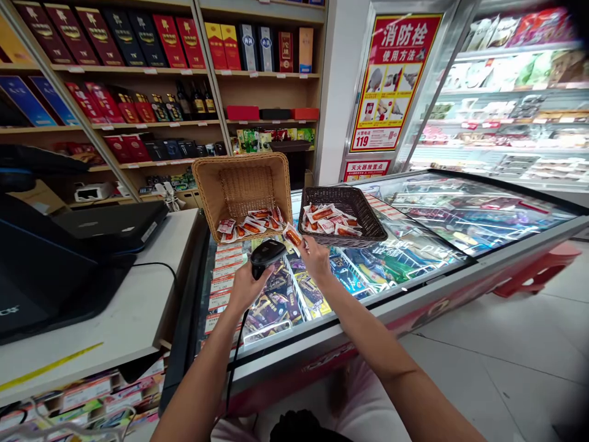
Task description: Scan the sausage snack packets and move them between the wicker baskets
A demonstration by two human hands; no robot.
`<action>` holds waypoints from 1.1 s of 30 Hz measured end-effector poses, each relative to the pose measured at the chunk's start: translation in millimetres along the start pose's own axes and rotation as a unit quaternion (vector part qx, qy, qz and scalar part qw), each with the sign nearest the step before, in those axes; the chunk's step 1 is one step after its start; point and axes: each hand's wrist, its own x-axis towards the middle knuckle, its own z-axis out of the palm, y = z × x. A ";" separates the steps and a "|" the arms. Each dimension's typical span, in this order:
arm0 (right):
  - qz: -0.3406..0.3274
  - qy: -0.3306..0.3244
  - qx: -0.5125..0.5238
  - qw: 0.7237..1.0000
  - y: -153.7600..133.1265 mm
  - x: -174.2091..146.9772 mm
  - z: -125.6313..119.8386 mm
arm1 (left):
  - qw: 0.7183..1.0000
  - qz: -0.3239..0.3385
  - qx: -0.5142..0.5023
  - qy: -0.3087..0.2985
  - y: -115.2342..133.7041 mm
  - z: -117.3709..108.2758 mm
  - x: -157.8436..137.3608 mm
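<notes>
My left hand (252, 283) is wrapped round a black corded barcode scanner (267, 252), its head turned toward the packet in my other hand. Between the fingers of my right hand (316, 258) is a small wrapped sausage (293, 236), held up just right of the scanner. Behind it, a tan wicker basket (239, 184) lies tilted, its opening facing me, with several wrapped sausages (252, 227) along its lower side. A dark brown basket (375, 221) to the right holds more wrapped sausages (322, 213). Both baskets rest on the glass-topped freezer.
The chest freezer (368, 319) spans the space before me, with packaged goods under its glass. A counter (138, 307) with a black checkout machine (55, 258) stands at left. Shelves of boxed bottles (133, 37) rise behind; a red stool (538, 267) sits at right.
</notes>
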 end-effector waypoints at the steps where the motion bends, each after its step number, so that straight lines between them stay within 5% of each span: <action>1: -0.002 -0.002 0.005 1.000 -0.7 -0.4 -0.4 | 1.000 0.003 0.002 -0.003 1.0 0.3 -0.5; 24: 0.043 0.022 0.013 0.999 8.9 5.4 -3.4 | 1.000 0.002 -0.001 0.004 -0.7 -0.7 0.8; 30: 0.246 0.115 -0.077 0.959 66.8 37.8 -47.8 | 0.997 -0.037 -0.037 0.058 -2.4 -6.5 6.0; 33: 0.273 0.119 -0.089 0.951 88.0 46.7 -65.3 | 0.988 -0.072 -0.077 0.114 -6.0 -14.8 10.6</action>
